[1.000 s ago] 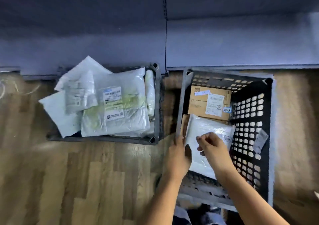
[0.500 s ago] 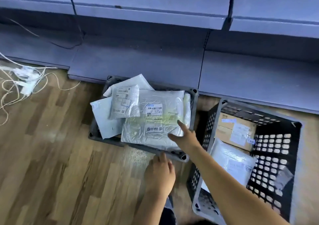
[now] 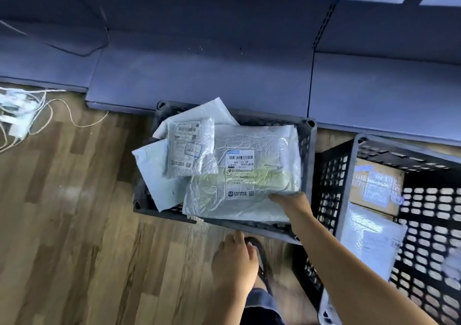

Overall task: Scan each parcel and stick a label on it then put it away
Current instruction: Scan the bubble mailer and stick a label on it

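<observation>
The right hand (image 3: pixel 290 201) is gripping the large clear parcel (image 3: pixel 249 170) at the grey crate's (image 3: pixel 308 150) near right corner, fingers tucked beneath it, while the left hand (image 3: pixel 234 260) is hovering slack-fingered beside the crate's near edge.

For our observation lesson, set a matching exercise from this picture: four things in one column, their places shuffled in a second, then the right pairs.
Things
1. large clear plastic parcel with a white label
2. brown cardboard box
3. white tangle of cables
4. right hand

Places
A. on the wooden floor, far left
B. in the black perforated crate
C. in the shallow grey crate
D. gripping the large parcel's near right corner

Pairs: 1-C, 2-B, 3-A, 4-D
</observation>
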The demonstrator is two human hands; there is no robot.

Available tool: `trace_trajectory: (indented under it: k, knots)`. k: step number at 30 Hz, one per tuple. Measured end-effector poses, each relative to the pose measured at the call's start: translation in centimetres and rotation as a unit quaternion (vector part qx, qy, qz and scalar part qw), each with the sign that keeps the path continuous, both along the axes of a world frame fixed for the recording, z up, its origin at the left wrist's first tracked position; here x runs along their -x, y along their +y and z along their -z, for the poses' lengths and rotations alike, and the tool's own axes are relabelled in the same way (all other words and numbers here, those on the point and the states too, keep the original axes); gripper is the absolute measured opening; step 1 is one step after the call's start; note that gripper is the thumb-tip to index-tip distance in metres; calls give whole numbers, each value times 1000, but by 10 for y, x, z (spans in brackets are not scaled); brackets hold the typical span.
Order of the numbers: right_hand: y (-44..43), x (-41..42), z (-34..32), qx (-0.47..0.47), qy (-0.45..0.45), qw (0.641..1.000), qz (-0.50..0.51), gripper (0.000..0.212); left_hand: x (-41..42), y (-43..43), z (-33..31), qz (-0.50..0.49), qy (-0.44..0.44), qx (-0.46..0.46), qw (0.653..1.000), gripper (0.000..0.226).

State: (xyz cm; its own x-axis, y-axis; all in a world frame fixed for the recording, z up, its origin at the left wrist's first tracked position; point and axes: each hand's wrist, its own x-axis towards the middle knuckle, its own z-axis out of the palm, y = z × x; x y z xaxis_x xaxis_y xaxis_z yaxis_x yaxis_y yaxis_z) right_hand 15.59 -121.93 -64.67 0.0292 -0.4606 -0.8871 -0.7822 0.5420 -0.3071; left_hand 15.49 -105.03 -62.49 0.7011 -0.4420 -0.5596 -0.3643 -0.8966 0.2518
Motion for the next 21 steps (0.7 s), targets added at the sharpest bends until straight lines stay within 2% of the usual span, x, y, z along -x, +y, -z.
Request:
trace_trajectory:
  k: [2,4,7,11,14,16,17,20,21]
  knots:
    - [1,-1,-6,11,-22,1000,-7,43,-4,0,-6,3,28,-12,1000,30]
    - [0,-3,-13,24,-63,998,-20,34,-10,0,-11,0,55,-25,998,32]
    - [-4,-8,-28,48,-119,992,-6,25,-13,-2,-19,12,50,-27,998,32]
    - [-16,-1,-48,76,-119,990,-9,31,-21,2,-31,12,49,-27,998,31]
    - [-30,8,-48,83,-33,995,-36,35,-24,2,-32,9,49,-27,998,30]
    - [-36,7,-49,61,35,994,-82,35,-25,1,-31,12,49,-26,998,29]
    - [-39,6,-47,37,38,993,-103,37,-25,0,-29,10,52,-23,998,30]
    - [-48,3,-47,-57,-61,991,-102,72,-25,-1,-22,11,62,-17,998,31]
    - [-50,2,-48,-81,-93,986,-108,76,-25,0,-19,14,62,-14,998,32]
